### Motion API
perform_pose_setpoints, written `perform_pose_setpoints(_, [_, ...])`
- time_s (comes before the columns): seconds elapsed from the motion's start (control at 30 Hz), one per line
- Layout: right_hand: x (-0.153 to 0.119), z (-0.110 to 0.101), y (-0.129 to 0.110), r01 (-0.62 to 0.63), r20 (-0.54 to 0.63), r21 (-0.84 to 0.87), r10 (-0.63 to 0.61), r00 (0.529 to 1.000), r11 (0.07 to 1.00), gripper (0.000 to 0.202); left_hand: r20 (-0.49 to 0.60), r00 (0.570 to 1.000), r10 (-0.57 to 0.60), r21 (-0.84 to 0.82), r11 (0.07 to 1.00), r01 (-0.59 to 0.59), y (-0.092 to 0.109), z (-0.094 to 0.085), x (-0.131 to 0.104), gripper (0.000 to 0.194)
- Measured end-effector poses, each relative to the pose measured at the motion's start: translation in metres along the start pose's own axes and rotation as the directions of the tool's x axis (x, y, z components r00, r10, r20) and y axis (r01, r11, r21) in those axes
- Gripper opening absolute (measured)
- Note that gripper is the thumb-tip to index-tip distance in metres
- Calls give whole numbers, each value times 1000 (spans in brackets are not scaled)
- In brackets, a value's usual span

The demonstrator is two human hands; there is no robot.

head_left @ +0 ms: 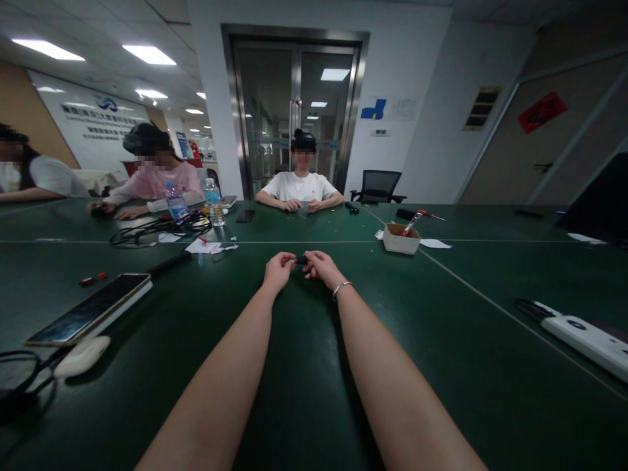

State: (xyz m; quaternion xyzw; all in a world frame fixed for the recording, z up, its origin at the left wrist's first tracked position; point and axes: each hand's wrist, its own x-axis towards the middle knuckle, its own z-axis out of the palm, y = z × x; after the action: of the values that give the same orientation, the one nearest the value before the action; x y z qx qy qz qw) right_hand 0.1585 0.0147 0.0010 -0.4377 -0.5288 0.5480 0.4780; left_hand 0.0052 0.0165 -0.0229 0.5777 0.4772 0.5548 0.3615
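Both my arms reach forward over the green table. Between my hands is a small dark object, too small to name. My left hand pinches its left end with thumb and forefinger. On the other side my right hand closes on its right end, the fingers partly curled beneath. A silver bracelet circles my right wrist. The fingers cover much of the object.
Left lie a phone, a white mouse-like device and black cables near water bottles. A small box and a white power strip are on the right. Several people sit around the table.
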Motion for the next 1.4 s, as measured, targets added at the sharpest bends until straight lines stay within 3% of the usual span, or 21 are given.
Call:
perform_pose_setpoints(0.17, [0, 0, -2, -1, -4, 87, 1, 1000, 996, 22, -11, 1000, 9, 26, 1000, -9, 0, -1, 1, 16])
perform_pose_setpoints(0.33, [-2, -1, -3, -36, 12, 55, 35, 999, 998, 5, 1, 1000, 22, 38, 999, -22, -1, -1, 1, 15])
perform_pose_setpoints(0.43, [-4, -2, -5, -4, 26, 117, 1, 1000, 993, 24, 0, 1000, 22, 47, 999, -22, 0, -1, 0, 15])
perform_pose_setpoints(0.6, [-4, -3, -4, -22, 33, 53, 20, 999, 998, 12, -4, 1000, 20, 55, 998, -20, 2, -1, -1, 15])
perform_pose_setpoints(0.7, [-3, -3, -2, 29, 41, 76, -32, 999, 997, 30, -17, 1000, 21, 72, 997, -20, 3, -1, -1, 14])
perform_pose_setpoints(0.8, [-2, -4, 0, 4, 28, 87, -6, 1000, 996, 28, -13, 1000, 23, 80, 997, -22, 4, -1, -2, 15])
perform_pose_setpoints(0.93, [4, -2, 5, -16, 16, -51, 17, 1000, 999, 26, 18, 1000, 8, 174, 985, -11, 7, -1, -5, 14])
perform_pose_setpoints(1.03, [3, 4, 6, 9, 31, -258, -1, 1000, 966, 32, 50, 999, -5, 367, 930, -14, 13, 0, -11, 16])
perform_pose_setpoints(1.13, [-5, 11, 1, 100, 42, -513, -91, 995, 852, 36, 56, 998, 38, 566, 822, -63, 22, 3, -17, 16])
perform_pose_setpoints(1.27, [-17, 11, -20, 123, -16, -680, -183, 983, 722, 28, 26, 997, 75, 650, 756, -74, 26, 6, -22, 18])
perform_pose_setpoints(1.33, [-20, 6, -31, 57, 23, -664, -55, 998, 746, 23, -4, 997, 79, 643, 763, -58, 25, 5, -22, 18])
perform_pose_setpoints(1.37, [-21, 3, -35, 16, 130, -634, 86, 988, 773, 28, -22, 997, 74, 632, 774, -43, 24, 5, -21, 18])
perform_pose_setpoints(1.4, [-21, 1, -38, -12, 257, -609, 212, 943, 793, 35, -37, 997, 68, 618, 786, -30, 22, 4, -20, 18])
